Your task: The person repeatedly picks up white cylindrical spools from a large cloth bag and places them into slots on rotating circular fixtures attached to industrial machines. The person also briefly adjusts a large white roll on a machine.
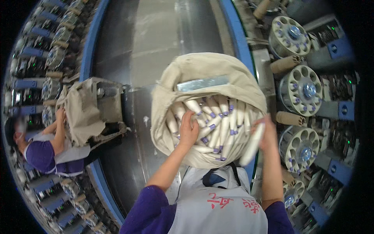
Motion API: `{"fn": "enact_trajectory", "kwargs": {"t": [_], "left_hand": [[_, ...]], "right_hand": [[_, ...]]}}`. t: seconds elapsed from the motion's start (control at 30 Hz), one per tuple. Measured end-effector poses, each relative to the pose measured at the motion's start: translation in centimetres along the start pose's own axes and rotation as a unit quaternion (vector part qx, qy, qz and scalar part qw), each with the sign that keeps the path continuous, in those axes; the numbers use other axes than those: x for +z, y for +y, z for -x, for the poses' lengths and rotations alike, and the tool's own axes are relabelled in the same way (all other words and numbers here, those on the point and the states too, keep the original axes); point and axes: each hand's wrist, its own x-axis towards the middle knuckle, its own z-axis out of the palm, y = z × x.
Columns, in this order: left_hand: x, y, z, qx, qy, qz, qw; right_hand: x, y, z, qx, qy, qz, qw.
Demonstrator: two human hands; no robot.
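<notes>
A wide cream cloth bag (206,62) hangs open at my front, filled with white yarn bobbins (224,130) that have purple tube ends. My left hand (188,132) is down among them on the left side, fingers curled around a bobbin; part of its grip is hidden. Over the right rim of the bag, my right hand (267,134) is closed on another full white bobbin (252,145), tilted and blurred by motion. Close to the right hand stands a round bobbin magazine (300,148) with pockets around its rim.
Along the right run several round magazines (300,90), brown paper cones (290,119) and blue machine parts (344,111). Across the metal-floored aisle (152,50), a co-worker (50,152) in purple works at the left machine row beside another cloth bag (83,105). A metal plate (202,83) lies in my bag's upper part.
</notes>
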Motion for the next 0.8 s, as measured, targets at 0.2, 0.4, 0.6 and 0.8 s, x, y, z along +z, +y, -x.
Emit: {"fn": "enact_trajectory", "kwargs": {"t": [0.2,0.4,0.6,0.8], "left_hand": [[-0.5,-4.2,-5.9,0.016,0.094,-0.332,0.938],[-0.5,-5.0,-12.9,-0.133,-0.007,-0.331,0.934],[-0.2,-1.6,-2.2,-0.177,-0.241,-0.327,0.896],[6.2,2.2,-3.9,0.022,-0.356,-0.531,0.769]], "right_hand": [[2.2,11.8,5.5,0.396,-0.039,-0.183,0.899],[2.7,13.6,5.7,0.29,-0.155,0.041,0.944],[-4.9,12.2,4.3,0.289,0.04,-0.047,0.955],[-6.0,11.7,8.2,0.268,-0.049,-0.169,0.947]]}}
